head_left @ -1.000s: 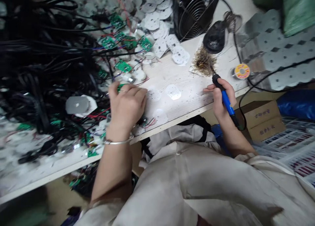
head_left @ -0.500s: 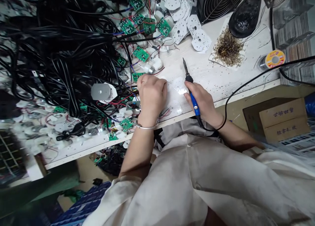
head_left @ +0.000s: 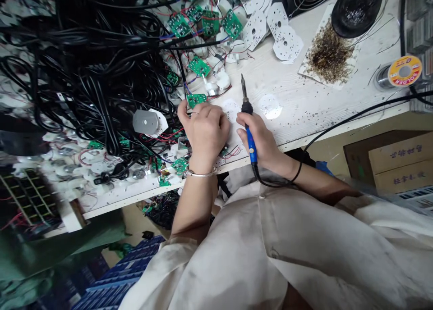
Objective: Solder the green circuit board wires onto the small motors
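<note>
White-painted workbench [head_left: 314, 116], speckled dark, is seen from above, crowded with parts. Black power cables [head_left: 101, 53] are heaped at 10 o'clock from the hands, and perforated white plates [head_left: 255, 29] are stacked near 1 o'clock. A card of brown burnt flakes [head_left: 329, 53] and a solder spool [head_left: 405, 70] lie toward 2 o'clock.

A blue-handled soldering iron [head_left: 251, 141] is gripped pen-style in the right hand [head_left: 260, 141], fingers wrapped around the handle, tip raised toward 12 o'clock and touching nothing. The left hand [head_left: 206, 132] is curled down on the bench, fingers bent over something hidden beneath them, so any grasp cannot be confirmed. A green circuit board [head_left: 196, 99] lies just beyond the fingertips, and red wires [head_left: 233, 153] show at 4 o'clock.

A grip close to the collar is judged steadiest, with the hot tip kept clear of the fingers and nearby wires.
</note>
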`<state>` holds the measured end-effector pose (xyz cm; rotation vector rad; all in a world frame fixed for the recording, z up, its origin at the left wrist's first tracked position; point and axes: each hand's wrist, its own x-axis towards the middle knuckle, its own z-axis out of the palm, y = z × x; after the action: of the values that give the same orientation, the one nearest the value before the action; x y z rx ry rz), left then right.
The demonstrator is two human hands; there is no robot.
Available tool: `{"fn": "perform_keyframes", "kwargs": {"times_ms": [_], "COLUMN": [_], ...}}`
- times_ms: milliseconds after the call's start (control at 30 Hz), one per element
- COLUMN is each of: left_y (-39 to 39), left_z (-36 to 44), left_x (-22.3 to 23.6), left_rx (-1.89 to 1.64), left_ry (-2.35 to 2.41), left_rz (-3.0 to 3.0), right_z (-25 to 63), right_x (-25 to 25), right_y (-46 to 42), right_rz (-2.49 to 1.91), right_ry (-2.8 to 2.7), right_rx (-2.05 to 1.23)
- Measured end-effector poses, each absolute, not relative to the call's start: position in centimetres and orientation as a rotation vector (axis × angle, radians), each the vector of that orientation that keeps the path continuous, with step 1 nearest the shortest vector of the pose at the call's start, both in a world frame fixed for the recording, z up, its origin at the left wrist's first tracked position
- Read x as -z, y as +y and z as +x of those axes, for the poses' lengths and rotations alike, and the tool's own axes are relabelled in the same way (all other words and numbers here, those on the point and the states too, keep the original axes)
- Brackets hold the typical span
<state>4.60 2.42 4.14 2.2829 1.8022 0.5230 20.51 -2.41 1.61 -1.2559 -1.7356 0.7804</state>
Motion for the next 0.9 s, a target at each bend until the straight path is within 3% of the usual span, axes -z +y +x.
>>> {"fn": "perform_keyframes", "kwargs": {"times_ms": [167,433,633,900], "left_y": [2.2,2.2,2.2,2.1], "left_z": [5.1,6.8,6.7,6.8], "left_x": [-4.4,-3.6,-3.0,-2.9], "left_rx": [-0.446,-0.475,-0.496,-0.467], "left_ry": [1.663,1.506,1.524,1.535], "left_rz": [2.239,2.270,2.314,2.273], "right_z": [22.2,27.6,27.4,27.1], "right_x": [-1.7,-2.0,-2.1,-3.0], "right_y": [-3.1,-4.2,-4.5,-3.6], "right_rz": [-1.386,-1.261,-1.409,-1.391], "right_ry": [-1.873,-1.767,-1.238,-1.147], "right_rx": [-0.772,-0.420,-0.827,-1.010]}}
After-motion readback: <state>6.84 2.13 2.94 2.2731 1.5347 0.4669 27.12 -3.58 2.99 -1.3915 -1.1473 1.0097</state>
